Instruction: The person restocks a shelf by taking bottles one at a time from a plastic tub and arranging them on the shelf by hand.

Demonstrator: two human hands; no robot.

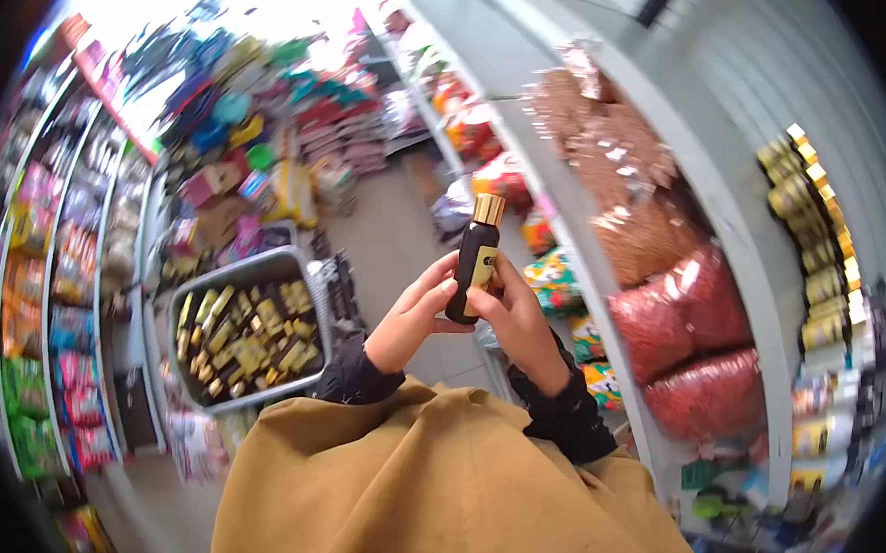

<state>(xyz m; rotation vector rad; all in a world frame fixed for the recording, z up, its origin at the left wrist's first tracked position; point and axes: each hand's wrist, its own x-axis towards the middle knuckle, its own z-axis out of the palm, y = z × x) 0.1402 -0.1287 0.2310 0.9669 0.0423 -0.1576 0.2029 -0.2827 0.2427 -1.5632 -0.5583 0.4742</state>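
Observation:
A dark bottle [469, 268] with a gold cap and a pale gold label stands nearly upright between my hands, in front of my body. My left hand [416, 310] has its fingers closed around the bottle's left side and lower part. From the other side, my right hand [517, 315] grips it, its thumb lying at the label. Part of the label and the bottle's far side are hidden by my fingers. To the left, a grey basket [326, 320] holds many similar dark bottles [249, 341] with gold labels, lying jumbled.
Shelves on the right carry bags of brown pellets [619, 176] and red bags [692, 310]. A row of gold-capped bottles [816, 236] stands on the far-right shelf. Left are racks of colourful packets [76, 307]. Piled goods [241, 116] cover the floor ahead.

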